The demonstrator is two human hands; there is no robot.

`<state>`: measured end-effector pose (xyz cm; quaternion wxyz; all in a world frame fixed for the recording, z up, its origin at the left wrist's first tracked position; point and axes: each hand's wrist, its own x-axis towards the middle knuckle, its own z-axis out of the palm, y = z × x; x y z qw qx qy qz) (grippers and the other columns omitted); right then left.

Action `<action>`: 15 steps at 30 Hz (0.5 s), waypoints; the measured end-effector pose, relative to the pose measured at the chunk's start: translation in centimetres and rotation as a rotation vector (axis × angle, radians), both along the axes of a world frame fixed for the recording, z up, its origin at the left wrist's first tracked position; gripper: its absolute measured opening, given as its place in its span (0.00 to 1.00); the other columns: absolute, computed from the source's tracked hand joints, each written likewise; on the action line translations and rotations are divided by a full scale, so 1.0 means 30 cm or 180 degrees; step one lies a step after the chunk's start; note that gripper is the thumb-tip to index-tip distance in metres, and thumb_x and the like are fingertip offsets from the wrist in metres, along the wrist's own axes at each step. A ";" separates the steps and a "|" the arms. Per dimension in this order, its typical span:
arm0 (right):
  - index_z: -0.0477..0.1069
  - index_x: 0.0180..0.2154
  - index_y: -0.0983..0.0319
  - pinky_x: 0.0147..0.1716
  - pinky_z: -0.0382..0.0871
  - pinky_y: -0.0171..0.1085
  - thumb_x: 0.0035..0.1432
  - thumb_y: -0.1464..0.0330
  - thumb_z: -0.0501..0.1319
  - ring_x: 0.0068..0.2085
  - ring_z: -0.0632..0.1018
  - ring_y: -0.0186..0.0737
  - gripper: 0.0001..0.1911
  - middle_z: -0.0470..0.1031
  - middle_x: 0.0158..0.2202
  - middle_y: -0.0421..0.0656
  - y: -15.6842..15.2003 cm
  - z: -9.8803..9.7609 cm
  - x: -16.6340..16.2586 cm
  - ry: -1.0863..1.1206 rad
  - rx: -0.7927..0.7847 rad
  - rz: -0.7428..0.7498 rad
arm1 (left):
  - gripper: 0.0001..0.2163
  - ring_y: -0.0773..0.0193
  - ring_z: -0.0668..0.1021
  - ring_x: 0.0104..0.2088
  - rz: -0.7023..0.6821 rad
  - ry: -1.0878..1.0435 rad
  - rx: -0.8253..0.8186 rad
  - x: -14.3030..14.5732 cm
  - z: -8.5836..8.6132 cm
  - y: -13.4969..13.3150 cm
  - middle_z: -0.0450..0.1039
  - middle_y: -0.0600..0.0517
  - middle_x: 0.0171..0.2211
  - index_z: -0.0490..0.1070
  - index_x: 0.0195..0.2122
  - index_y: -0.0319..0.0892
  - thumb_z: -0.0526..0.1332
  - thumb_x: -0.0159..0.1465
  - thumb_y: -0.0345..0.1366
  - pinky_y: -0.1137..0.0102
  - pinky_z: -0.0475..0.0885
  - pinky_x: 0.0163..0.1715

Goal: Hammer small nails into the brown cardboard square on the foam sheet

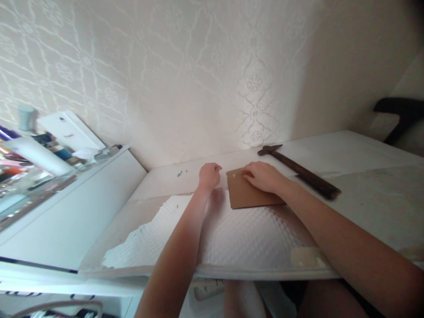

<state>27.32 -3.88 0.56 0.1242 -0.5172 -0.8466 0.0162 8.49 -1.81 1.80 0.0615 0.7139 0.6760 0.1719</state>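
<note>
A flat brown piece of cardboard [247, 196] with rounded corners lies on the tabletop in front of me. Small silvery bits [237, 176] show near its upper left edge. My right hand [263, 175] rests over the board's top part, fingers bent and pressed onto it beside the bits. Just left of the board, apart from it, my left hand [210, 175] is closed with thumb and forefinger together; anything between them is too small to make out. A few small dark metal pieces [179, 173] lie further left.
A hammer [298, 170] with a dark wooden handle lies right of my right hand. White textured sheeting [155, 229], torn at the left, covers part of the table [374, 194]. A white cabinet [76, 221] with cluttered items borders the left; patterned wall behind.
</note>
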 end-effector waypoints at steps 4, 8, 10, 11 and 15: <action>0.75 0.45 0.58 0.44 0.65 0.40 0.61 0.67 0.52 0.46 0.75 0.46 0.16 0.77 0.44 0.49 -0.008 0.007 -0.004 -0.0021 -0.0153 -0.0038 | 0.13 0.61 0.76 0.48 -0.0093 -0.0264 -0.0111 0.014 0.008 -0.011 0.78 0.49 0.44 0.78 0.39 0.43 0.53 0.63 0.30 0.70 0.66 0.50; 0.75 0.45 0.57 0.44 0.65 0.39 0.61 0.66 0.52 0.46 0.75 0.46 0.16 0.78 0.43 0.48 -0.011 0.011 -0.005 0.0007 -0.0170 -0.0036 | 0.11 0.61 0.77 0.44 -0.0197 -0.0740 -0.0157 0.003 -0.013 0.009 0.79 0.48 0.40 0.79 0.37 0.41 0.56 0.61 0.32 0.70 0.68 0.46; 0.75 0.46 0.57 0.44 0.65 0.39 0.61 0.66 0.52 0.47 0.75 0.46 0.16 0.78 0.44 0.48 -0.011 0.012 -0.004 0.0021 -0.0175 -0.0028 | 0.10 0.62 0.77 0.41 -0.0241 -0.1075 -0.0176 0.000 -0.026 0.017 0.79 0.48 0.38 0.79 0.36 0.40 0.57 0.61 0.32 0.71 0.69 0.42; 0.75 0.46 0.57 0.44 0.65 0.39 0.61 0.66 0.53 0.47 0.75 0.46 0.16 0.78 0.44 0.48 -0.011 0.012 -0.003 0.0022 -0.0179 -0.0023 | 0.09 0.63 0.77 0.39 -0.0250 -0.1253 -0.0204 0.000 -0.030 0.018 0.79 0.48 0.36 0.79 0.35 0.40 0.58 0.60 0.33 0.71 0.70 0.40; 0.75 0.45 0.57 0.44 0.65 0.39 0.60 0.67 0.53 0.47 0.75 0.46 0.16 0.77 0.44 0.48 -0.011 0.011 -0.001 0.0024 -0.0158 0.0027 | 0.08 0.69 0.74 0.30 -0.0206 -0.2211 -0.0530 0.011 -0.021 -0.002 0.77 0.49 0.31 0.78 0.34 0.37 0.60 0.59 0.32 0.74 0.69 0.33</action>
